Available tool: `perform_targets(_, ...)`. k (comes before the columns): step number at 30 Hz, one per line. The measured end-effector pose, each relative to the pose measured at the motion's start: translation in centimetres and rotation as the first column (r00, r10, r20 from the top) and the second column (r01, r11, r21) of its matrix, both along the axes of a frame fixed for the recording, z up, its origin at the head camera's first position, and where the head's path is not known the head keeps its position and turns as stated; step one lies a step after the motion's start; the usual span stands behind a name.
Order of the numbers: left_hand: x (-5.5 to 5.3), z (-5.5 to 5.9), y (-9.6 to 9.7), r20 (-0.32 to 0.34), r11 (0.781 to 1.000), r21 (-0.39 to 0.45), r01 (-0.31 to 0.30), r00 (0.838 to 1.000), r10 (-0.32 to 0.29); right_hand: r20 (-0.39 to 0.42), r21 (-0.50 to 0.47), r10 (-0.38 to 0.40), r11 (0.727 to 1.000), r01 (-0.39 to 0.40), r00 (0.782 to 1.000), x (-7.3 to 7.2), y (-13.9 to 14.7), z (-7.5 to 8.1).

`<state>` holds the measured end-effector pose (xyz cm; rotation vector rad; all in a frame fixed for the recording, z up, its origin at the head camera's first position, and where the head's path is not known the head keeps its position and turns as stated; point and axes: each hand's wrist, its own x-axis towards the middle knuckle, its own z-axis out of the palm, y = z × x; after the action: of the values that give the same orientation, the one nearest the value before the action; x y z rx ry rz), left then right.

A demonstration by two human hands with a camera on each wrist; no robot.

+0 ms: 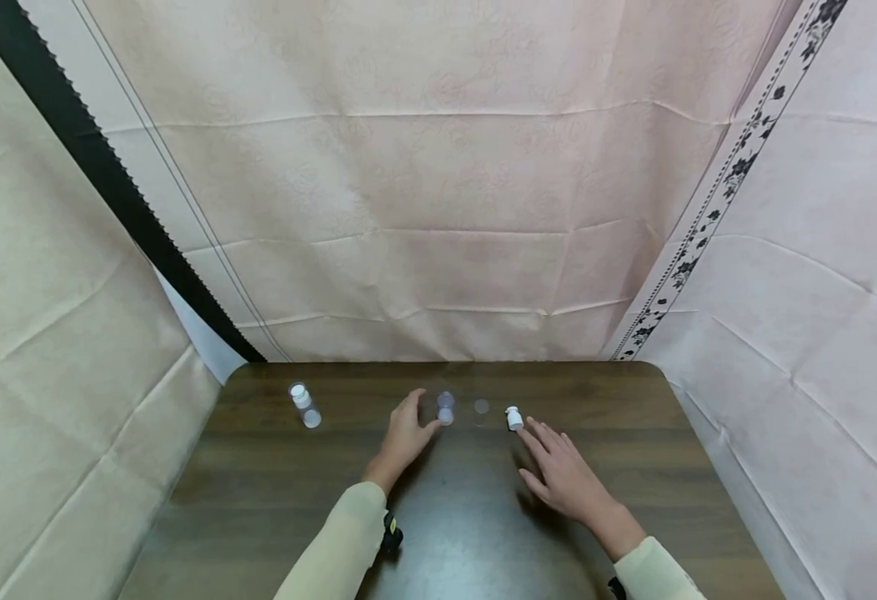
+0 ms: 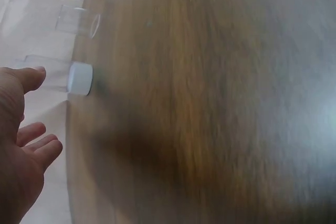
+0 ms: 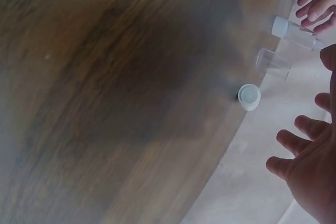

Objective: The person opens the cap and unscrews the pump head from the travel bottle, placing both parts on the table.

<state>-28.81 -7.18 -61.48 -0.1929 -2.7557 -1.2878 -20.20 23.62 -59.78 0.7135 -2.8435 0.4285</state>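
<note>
My left hand [image 1: 406, 432] is spread beside a clear plastic cup [image 2: 50, 72] that stands on a white cap-like piece [image 2: 80, 78]. The thumb and fingers are apart on either side of the cup in the head view, not closed on it. To the right, another clear cup [image 3: 273, 64] stands by itself on the table. My right hand [image 1: 562, 473] reaches over the table with its fingers extended and separated. Just past its index fingertip is a small white bottle [image 1: 513, 418], and nothing shows in the palm.
At the left of the wooden table [image 1: 273, 500], a small white bottle [image 1: 299, 395] and a clear container [image 1: 308, 412] with a white round end make up another group. A pale cloth [image 1: 438, 183] hangs behind the table's far edge, with more cloth along both sides.
</note>
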Motion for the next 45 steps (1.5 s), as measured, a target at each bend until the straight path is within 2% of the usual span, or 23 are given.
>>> perform_targets(5,0.8,0.8,-1.1,-0.028,0.998,-0.06,0.018,0.999,-0.019,-0.017,-0.012,0.018,1.0,-0.019,1.0,-0.2,-0.3,0.4)
perform_targets(14,2.5,1.9,-2.7,-0.164,0.977,-0.201,0.066,0.981,-0.1,-0.055,-0.052,0.067,0.996,-0.07,0.996,-0.7,-1.3,1.3)
perform_targets(22,4.0,2.9,-4.0,-0.177,0.956,-0.288,0.065,0.977,-0.119,-0.044,-0.047,0.097,0.994,-0.099,0.994,-1.1,-2.9,2.2)
perform_targets(25,4.4,3.2,-4.3,-0.183,0.944,-0.323,0.061,0.975,-0.126,-0.077,-0.042,0.142,0.989,-0.145,0.987,-1.2,-3.6,2.3)
perform_targets(28,4.7,3.5,-4.6,-0.191,0.932,-0.359,0.053,0.973,-0.129,-0.133,-0.05,0.201,0.977,-0.209,0.971,-1.3,-4.5,2.4)
perform_targets(32,5.2,3.9,-5.1,-0.206,0.927,-0.374,0.036,0.971,-0.121,-0.182,-0.059,0.263,0.959,-0.278,0.947,-1.6,-5.6,2.5)
perform_targets(40,6.4,4.5,-6.8,-0.215,0.944,-0.33,-0.009,0.974,-0.066,-0.118,-0.041,0.308,0.948,-0.315,0.944,-1.6,-6.9,2.9)
perform_targets(45,6.8,4.1,-8.3,-0.274,0.948,-0.316,-0.049,0.961,-0.041,-0.112,-0.051,0.343,0.935,-0.35,0.933,-1.9,-7.9,2.9)
